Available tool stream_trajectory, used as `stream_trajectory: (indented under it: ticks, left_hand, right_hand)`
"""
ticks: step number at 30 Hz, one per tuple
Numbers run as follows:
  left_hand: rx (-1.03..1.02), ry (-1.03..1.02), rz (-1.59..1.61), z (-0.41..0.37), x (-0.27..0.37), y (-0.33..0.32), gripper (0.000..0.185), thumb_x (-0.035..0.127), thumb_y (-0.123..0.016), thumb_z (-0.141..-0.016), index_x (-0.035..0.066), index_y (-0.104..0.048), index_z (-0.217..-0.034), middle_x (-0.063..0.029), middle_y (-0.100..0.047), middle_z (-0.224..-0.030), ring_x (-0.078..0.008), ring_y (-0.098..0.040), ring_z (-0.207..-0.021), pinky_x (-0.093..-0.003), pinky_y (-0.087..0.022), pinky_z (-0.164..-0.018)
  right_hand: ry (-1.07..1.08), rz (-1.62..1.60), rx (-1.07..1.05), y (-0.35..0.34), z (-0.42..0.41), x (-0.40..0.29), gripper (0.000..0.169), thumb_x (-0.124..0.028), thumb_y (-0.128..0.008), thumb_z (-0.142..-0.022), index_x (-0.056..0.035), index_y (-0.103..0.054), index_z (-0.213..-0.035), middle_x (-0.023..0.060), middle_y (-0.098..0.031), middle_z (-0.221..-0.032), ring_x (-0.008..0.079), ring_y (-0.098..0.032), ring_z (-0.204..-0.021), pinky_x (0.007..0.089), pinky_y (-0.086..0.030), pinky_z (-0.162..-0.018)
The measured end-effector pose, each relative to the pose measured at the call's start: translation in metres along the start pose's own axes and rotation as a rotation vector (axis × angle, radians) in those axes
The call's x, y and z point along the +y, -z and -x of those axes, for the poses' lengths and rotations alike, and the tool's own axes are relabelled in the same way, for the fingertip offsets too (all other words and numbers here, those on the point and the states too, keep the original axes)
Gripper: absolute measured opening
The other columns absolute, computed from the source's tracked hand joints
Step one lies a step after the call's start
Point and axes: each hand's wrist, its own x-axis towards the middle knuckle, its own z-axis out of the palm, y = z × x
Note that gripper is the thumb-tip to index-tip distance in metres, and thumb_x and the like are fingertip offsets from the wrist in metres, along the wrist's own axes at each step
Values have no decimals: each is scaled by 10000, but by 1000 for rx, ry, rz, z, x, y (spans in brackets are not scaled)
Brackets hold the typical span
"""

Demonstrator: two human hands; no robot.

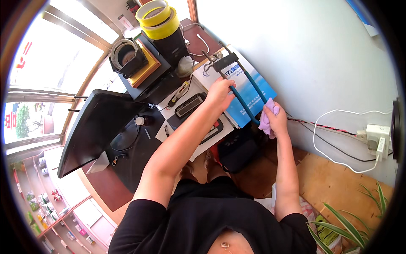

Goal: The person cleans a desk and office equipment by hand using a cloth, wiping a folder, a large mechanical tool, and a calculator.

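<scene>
My left hand (pixel 221 92) is closed around one long arm of a U-shaped lock (pixel 250 84). The lock's shackle has a teal coating, and a black crossbar (pixel 225 62) spans its far part. Keys (pixel 208 65) hang at the crossbar's left end. A crumpled purple cloth (pixel 267 122) is gripped in my right hand (pixel 277 119), against the shackle near its bent end. Below the lock lie a blue and white printed folder or box (pixel 244 108) and papers on the desk. The cloth hides part of the bend.
A monitor (pixel 98 130) stands on the left, with a calculator-like device (pixel 190 105) on the desk. Yellow tape rolls (pixel 160 28) are stacked at the back. A white charger (pixel 378 136) and cables run along the right wall. A leafy plant (pixel 345 228) stands lower right.
</scene>
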Motion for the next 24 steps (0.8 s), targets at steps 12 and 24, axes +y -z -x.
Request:
stream_trajectory:
  ticks: [12,24]
  left_hand:
    - [-25,-394,-750,37,-58,56,468,150,-616,-917,15,-576,-1364,-178,-444,-1512,-297,-418,-1391,-362,-300,-1169]
    - [514,-645,-1141,85,-11,202,427,82,-677,-889,-3,-578,-1296,-169,-630,-1131,-202,-629,-598,-318,-528,-650]
  right_hand:
    - [-12,304,10,-13,1,-2,353,-250,-681,-935,24,-651,-1156,143,-695,-988,261,-659,-952,362,-494,-891]
    - [338,250,178,-48,118,-47,153,-103,-661,-914,4,-638,-1021,103,-666,-961,225,-639,-894,347,-501,-842]
